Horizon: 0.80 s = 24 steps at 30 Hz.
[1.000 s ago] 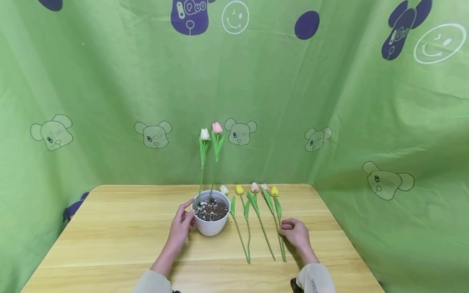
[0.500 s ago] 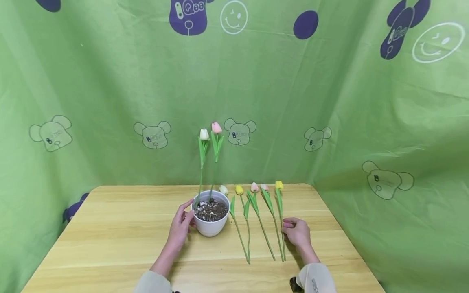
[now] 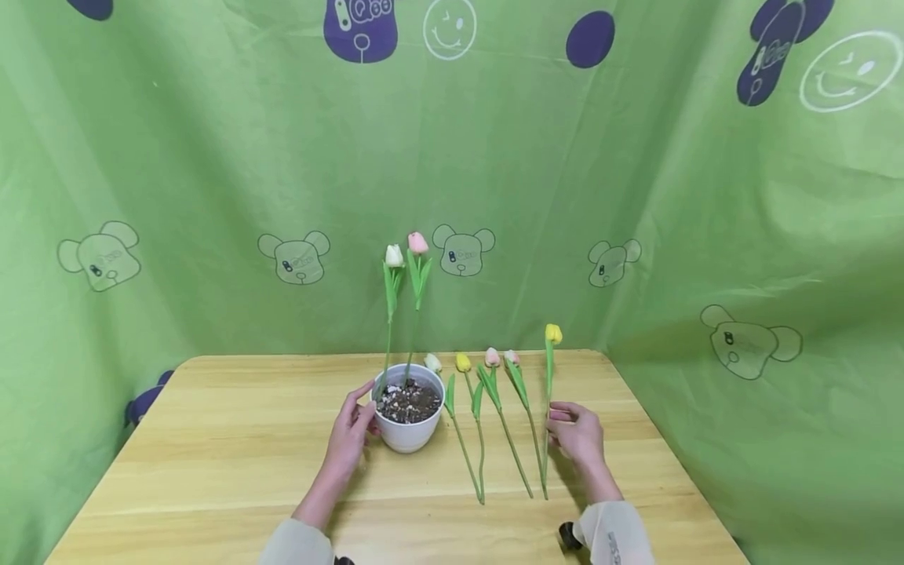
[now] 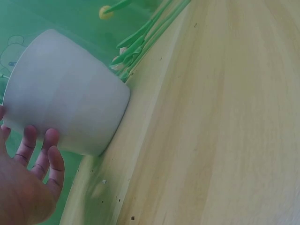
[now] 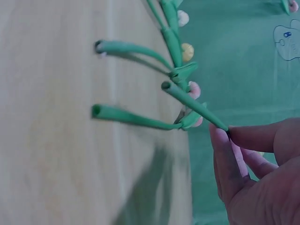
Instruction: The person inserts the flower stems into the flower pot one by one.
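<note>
My right hand (image 3: pixel 579 436) pinches the stem of a yellow tulip (image 3: pixel 553 335) between thumb and fingers. In the right wrist view the cut end of that stem (image 5: pixel 180 94) points away from the fingertips, raised over the table. My left hand (image 3: pixel 346 441) holds the left side of a white flowerpot (image 3: pixel 407 436), its fingertips on the pot's wall (image 4: pixel 70 89) in the left wrist view. Dark soil with white bits (image 3: pixel 410 402) fills the pot. A white tulip (image 3: pixel 394 256) and a pink tulip (image 3: pixel 418 243) stand upright in it.
Between the pot and my right hand several tulips lie on the wooden table (image 3: pixel 233 455): a white one (image 3: pixel 433 362), a yellow one (image 3: pixel 463 362) and pink ones (image 3: pixel 492 358). A green curtain (image 3: pixel 508 157) with printed bears hangs behind and at both sides.
My right hand has picked up the yellow tulip at the right end of the row; its bloom has risen and shifted right, apart from the neighbouring pink tulip. The left hand stays on the pot.
</note>
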Each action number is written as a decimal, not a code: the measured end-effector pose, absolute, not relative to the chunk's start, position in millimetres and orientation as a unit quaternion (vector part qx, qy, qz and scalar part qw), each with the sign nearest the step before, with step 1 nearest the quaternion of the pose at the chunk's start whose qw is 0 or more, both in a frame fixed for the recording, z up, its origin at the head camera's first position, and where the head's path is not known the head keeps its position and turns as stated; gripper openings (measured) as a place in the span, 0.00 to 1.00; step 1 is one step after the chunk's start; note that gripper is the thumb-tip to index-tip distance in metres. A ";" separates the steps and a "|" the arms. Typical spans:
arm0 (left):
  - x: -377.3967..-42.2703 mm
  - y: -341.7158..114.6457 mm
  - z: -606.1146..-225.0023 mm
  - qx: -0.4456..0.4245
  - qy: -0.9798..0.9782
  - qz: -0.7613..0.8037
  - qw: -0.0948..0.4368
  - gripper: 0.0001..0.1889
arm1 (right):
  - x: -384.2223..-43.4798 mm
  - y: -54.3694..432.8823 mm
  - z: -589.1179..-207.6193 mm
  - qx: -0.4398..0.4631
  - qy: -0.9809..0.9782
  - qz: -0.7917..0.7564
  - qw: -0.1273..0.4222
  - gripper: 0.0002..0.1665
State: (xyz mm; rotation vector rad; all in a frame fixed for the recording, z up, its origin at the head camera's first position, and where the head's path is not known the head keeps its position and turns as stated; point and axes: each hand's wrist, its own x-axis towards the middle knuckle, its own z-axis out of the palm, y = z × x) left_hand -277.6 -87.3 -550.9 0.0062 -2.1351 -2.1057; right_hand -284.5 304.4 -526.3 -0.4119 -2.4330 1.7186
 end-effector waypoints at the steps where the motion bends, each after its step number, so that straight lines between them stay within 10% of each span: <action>1: -277.9 -87.2 -550.7 0.002 -0.710 -0.701 0.072 0.23 | -285.1 303.7 -524.6 -0.135 -0.806 0.572 0.070 0.26; 24: -277.7 -86.9 -551.4 0.002 -0.703 -0.708 0.064 0.24 | -295.4 249.8 -474.7 -0.063 -0.759 0.640 0.099 0.29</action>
